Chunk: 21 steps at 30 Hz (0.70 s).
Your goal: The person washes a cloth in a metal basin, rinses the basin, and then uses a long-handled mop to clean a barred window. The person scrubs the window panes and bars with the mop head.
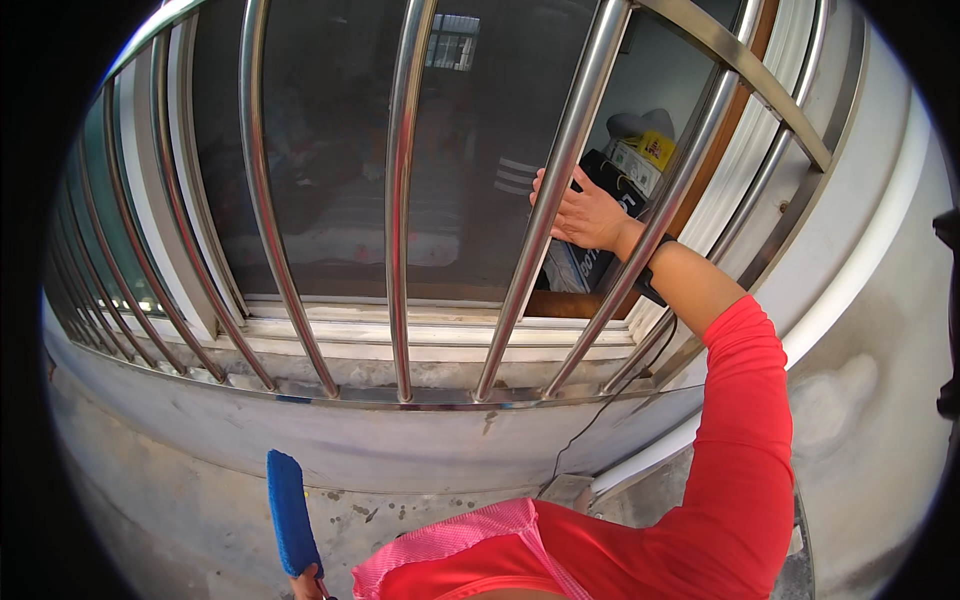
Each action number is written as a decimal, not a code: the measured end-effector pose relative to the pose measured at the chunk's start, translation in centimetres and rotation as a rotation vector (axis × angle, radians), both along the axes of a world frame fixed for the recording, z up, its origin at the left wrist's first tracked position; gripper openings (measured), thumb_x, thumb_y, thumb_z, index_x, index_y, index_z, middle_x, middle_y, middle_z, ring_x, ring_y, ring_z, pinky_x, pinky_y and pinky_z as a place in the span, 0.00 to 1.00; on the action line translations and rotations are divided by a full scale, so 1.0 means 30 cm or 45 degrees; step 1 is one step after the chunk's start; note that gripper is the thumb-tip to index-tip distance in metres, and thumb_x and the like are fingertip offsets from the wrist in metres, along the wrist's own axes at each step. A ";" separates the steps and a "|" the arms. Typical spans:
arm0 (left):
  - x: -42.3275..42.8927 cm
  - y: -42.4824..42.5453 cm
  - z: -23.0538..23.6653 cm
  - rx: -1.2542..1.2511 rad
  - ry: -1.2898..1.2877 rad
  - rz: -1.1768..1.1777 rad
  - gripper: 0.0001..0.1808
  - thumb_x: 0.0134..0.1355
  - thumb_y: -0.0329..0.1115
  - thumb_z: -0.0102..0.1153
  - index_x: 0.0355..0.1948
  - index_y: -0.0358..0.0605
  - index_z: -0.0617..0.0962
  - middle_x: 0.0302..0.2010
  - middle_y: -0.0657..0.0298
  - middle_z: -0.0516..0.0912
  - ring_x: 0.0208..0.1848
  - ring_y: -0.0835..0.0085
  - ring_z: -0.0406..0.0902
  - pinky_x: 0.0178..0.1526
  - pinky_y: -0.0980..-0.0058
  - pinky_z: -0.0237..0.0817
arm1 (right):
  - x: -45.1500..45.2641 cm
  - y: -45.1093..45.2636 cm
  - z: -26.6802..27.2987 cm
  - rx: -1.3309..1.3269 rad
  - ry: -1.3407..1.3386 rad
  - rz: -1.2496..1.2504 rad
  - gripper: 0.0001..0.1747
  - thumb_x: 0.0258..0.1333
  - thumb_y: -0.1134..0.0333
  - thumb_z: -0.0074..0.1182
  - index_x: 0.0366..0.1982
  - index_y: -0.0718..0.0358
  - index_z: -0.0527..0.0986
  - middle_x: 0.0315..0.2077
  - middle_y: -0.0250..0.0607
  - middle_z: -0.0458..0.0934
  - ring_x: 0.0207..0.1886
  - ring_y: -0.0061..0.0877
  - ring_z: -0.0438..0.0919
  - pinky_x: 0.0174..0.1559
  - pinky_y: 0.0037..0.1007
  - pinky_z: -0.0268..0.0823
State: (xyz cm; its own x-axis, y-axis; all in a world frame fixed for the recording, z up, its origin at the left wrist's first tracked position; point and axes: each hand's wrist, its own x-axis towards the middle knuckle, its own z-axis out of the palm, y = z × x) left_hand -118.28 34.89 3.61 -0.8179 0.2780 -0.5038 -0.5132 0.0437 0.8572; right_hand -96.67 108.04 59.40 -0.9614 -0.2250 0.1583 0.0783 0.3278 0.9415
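My right hand [589,214] reaches between the steel window bars [401,225], fingers apart and flat, at the edge of the dark sliding window panel [337,150]; one bar crosses in front of the fingers. Whether the fingertips press on the panel's frame is partly hidden. A black band circles that wrist. Low in the picture, my left hand [305,583] is closed around the handle end of a cleaning tool with a blue fabric head [291,514], which points upward, away from the window. Most of that hand is cut off by the lower edge.
Through the window gap, bags and boxes [634,165] show inside. Below the bars run the white window track [450,331] and a concrete ledge [360,435]. A thin dark cable [585,427] hangs down at the right, near a white pipe [847,300] along the wall.
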 end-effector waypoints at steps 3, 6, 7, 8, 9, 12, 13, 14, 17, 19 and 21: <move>-0.012 0.042 0.005 0.054 -0.109 0.086 0.20 0.44 0.30 0.60 0.42 0.41 0.77 0.25 0.61 0.77 0.21 0.64 0.74 0.24 0.67 0.65 | 0.126 -0.027 0.004 0.028 -0.021 -0.216 0.30 0.62 0.46 0.47 0.57 0.60 0.68 0.59 0.42 0.66 0.70 0.35 0.53 0.71 0.55 0.40; -0.063 0.080 0.012 0.042 -0.029 0.039 0.20 0.44 0.30 0.59 0.42 0.40 0.77 0.25 0.61 0.77 0.22 0.64 0.74 0.25 0.66 0.66 | 0.222 -0.046 0.015 0.203 -0.094 -0.511 0.31 0.64 0.47 0.44 0.61 0.60 0.65 0.62 0.41 0.63 0.71 0.37 0.52 0.71 0.57 0.39; -0.082 0.085 0.010 0.037 0.031 -0.008 0.20 0.44 0.30 0.59 0.42 0.40 0.77 0.25 0.61 0.77 0.22 0.64 0.74 0.25 0.66 0.66 | 0.243 -0.050 0.017 0.215 -0.138 -0.602 0.31 0.65 0.48 0.43 0.62 0.60 0.64 0.63 0.41 0.62 0.72 0.37 0.51 0.71 0.57 0.39; -0.102 0.099 0.003 0.020 0.018 -0.026 0.20 0.43 0.30 0.59 0.41 0.40 0.77 0.25 0.61 0.77 0.22 0.64 0.74 0.25 0.66 0.66 | 0.256 -0.052 0.023 0.193 -0.193 -0.738 0.32 0.65 0.50 0.41 0.65 0.59 0.61 0.65 0.40 0.59 0.72 0.37 0.50 0.71 0.59 0.39; -0.121 0.100 -0.003 -0.007 0.003 -0.039 0.20 0.43 0.29 0.59 0.41 0.40 0.77 0.25 0.61 0.77 0.22 0.64 0.74 0.26 0.66 0.66 | 0.263 -0.055 0.024 0.196 -0.187 -0.775 0.33 0.65 0.49 0.42 0.65 0.59 0.61 0.65 0.39 0.60 0.72 0.36 0.49 0.71 0.59 0.38; -0.162 0.092 -0.025 -0.055 -0.012 -0.067 0.19 0.43 0.29 0.60 0.40 0.39 0.77 0.25 0.60 0.77 0.22 0.64 0.74 0.26 0.65 0.66 | 0.264 -0.062 0.021 0.192 -0.176 -0.912 0.38 0.65 0.44 0.42 0.68 0.59 0.57 0.68 0.38 0.57 0.74 0.35 0.47 0.71 0.58 0.34; -0.165 0.086 -0.032 -0.054 -0.012 -0.071 0.19 0.43 0.29 0.60 0.40 0.39 0.77 0.25 0.60 0.77 0.22 0.64 0.74 0.26 0.65 0.66 | 0.264 -0.063 0.021 0.193 -0.201 -1.004 0.38 0.65 0.44 0.40 0.68 0.59 0.56 0.68 0.38 0.56 0.74 0.35 0.46 0.71 0.59 0.34; -0.169 0.079 -0.037 -0.049 -0.009 -0.071 0.19 0.43 0.29 0.60 0.40 0.39 0.77 0.25 0.60 0.77 0.22 0.64 0.74 0.26 0.65 0.66 | 0.263 -0.064 0.016 0.178 -0.201 -1.078 0.38 0.65 0.43 0.39 0.69 0.59 0.56 0.69 0.38 0.55 0.74 0.34 0.45 0.70 0.59 0.33; -0.162 0.055 -0.046 -0.044 -0.016 -0.082 0.19 0.43 0.29 0.60 0.40 0.39 0.77 0.25 0.60 0.77 0.22 0.64 0.74 0.27 0.65 0.66 | 0.279 -0.059 0.018 0.157 -0.249 -1.424 0.39 0.66 0.41 0.33 0.70 0.56 0.53 0.70 0.35 0.52 0.75 0.36 0.43 0.69 0.62 0.33; -0.159 0.045 -0.049 -0.042 -0.024 -0.081 0.19 0.43 0.29 0.60 0.40 0.39 0.77 0.25 0.60 0.77 0.22 0.64 0.74 0.27 0.65 0.67 | 0.291 -0.047 0.029 -0.046 -0.258 -1.744 0.39 0.65 0.38 0.32 0.71 0.50 0.51 0.71 0.36 0.51 0.75 0.38 0.41 0.69 0.62 0.29; -0.159 0.034 -0.049 -0.038 -0.023 -0.081 0.19 0.43 0.29 0.60 0.40 0.39 0.77 0.26 0.60 0.77 0.22 0.64 0.74 0.27 0.65 0.67 | 0.300 -0.037 0.043 -0.154 -0.331 -2.223 0.47 0.60 0.30 0.30 0.71 0.52 0.50 0.72 0.34 0.50 0.75 0.39 0.41 0.68 0.63 0.24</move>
State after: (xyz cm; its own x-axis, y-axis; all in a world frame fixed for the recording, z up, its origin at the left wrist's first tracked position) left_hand -123.05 35.92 2.14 -0.7897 0.3137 -0.5272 -0.5239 0.1022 0.8456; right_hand -87.68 106.93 60.68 -0.0465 0.9951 -0.0869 0.2466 0.0957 0.9644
